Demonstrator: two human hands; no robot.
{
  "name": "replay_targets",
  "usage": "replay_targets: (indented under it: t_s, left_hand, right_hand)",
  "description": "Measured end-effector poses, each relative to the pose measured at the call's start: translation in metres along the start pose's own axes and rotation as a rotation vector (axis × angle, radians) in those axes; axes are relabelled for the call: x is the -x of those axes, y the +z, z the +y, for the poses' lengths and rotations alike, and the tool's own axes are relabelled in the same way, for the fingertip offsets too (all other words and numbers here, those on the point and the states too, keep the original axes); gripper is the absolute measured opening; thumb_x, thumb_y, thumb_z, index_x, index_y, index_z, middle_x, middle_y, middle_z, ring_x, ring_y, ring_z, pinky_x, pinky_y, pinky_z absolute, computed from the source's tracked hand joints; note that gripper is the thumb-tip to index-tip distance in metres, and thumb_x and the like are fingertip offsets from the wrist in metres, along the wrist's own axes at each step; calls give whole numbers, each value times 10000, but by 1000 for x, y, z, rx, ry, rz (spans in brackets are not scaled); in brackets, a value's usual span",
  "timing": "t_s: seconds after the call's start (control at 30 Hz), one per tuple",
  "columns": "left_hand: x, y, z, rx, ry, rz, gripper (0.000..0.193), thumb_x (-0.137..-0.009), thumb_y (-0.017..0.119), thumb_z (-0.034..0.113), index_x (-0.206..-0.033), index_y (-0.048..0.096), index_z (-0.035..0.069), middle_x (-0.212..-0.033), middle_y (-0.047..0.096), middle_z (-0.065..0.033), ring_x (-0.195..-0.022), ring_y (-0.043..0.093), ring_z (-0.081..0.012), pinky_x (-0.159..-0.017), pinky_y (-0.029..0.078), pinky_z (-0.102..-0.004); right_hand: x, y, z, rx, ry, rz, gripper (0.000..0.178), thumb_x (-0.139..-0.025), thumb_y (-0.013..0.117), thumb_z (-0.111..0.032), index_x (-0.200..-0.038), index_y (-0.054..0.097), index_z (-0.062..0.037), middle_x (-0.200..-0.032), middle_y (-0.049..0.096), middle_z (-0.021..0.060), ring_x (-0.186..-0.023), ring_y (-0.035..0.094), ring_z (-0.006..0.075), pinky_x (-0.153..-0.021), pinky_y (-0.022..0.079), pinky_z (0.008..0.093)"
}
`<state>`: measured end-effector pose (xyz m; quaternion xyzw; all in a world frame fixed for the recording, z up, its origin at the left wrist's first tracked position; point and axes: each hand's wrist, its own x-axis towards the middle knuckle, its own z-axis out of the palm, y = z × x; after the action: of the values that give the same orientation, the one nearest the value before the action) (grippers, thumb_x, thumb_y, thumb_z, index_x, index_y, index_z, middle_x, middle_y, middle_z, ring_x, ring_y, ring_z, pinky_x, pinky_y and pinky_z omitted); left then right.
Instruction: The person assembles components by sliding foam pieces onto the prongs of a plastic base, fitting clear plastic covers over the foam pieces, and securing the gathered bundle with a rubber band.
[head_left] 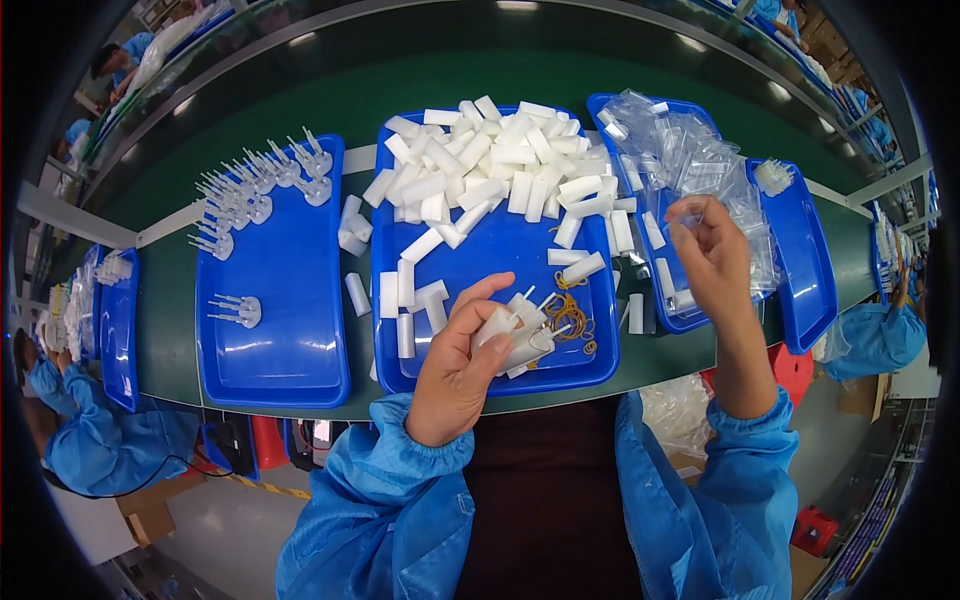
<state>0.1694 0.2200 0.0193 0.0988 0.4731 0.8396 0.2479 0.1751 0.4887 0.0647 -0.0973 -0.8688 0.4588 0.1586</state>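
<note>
My left hand [462, 372] is closed round a white pronged plastic part [528, 345]. White foam pieces seem to sit on or between its prongs, but my fingers hide part of it. It is held over the near side of the middle blue tray [455, 272]. Beside it lie tan rubber bands [572, 318]. Many white foam blocks [490, 160] are heaped in the tray's far half. My right hand [718, 262] is raised over the right tray, thumb and fingers pinched on a small piece of clear plastic film [690, 220]. Clear plastic bags [675, 145] lie piled just beyond it.
The left blue tray [285, 300] carries several white pronged parts [240, 190], with one lone part [236, 310] nearer me. Another blue tray [805, 250] stands at far right. Loose foam pieces [357, 294] lie between trays on the green table. Co-workers [870, 335] sit at both sides.
</note>
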Motion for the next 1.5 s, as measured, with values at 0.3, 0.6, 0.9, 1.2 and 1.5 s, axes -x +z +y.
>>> replay_targets:
  t_s: [0.3, 0.6, 0.9, 1.2, 1.5]
  left_hand:
    - [0, 1, -2, -257, 44, 32, 175, -910, 518, 142, -1007, 540, -1, -1287, 372, -81, -1007, 471, -130, -854, 413, -257]
    - [1, 1, 4, -493, 108, -10, 186, -909, 522, 154, -1011, 538, -1, -1265, 380, -94, -997, 483, -154, -820, 421, -258]
    - [1, 3, 3, -570, 81, 4, 147, -864, 556, 91, -979, 543, 0, -1257, 392, -117, -1024, 489, -197, -842, 418, -289]
    - [1, 8, 1, -875, 252, 32, 183, -760, 594, 6, -940, 558, 5, -1259, 394, -159, -965, 543, -258, -802, 445, -313]
    - [2, 12, 2, -902, 291, 5, 207, -770, 600, 6, -973, 558, 15, -1282, 356, -170, -881, 542, -239, -768, 450, -333]
  right_hand:
    - [33, 41, -38, -342, -37, -396, 131, -805, 634, -52, -929, 591, -38, -617, 546, -29, -498, 427, -1, -455, 310, 167]
    - [34, 50, -37, -304, -29, -677, 119, -750, 709, -53, -839, 634, -36, -631, 545, -23, -505, 413, 1, -449, 283, 187]
    - [39, 48, -36, -309, 12, -624, 165, -791, 650, -21, -946, 598, -41, -666, 551, -12, -505, 430, 3, -446, 321, 178]
    - [47, 63, -31, -994, 275, -296, 361, -826, 599, 5, -1163, 471, -25, -858, 552, 20, -679, 483, 17, -563, 369, 157]
    - [55, 82, -29, -1010, 227, -331, 320, -885, 583, -118, -1178, 498, -24, -892, 574, 45, -712, 505, 61, -621, 422, 182]
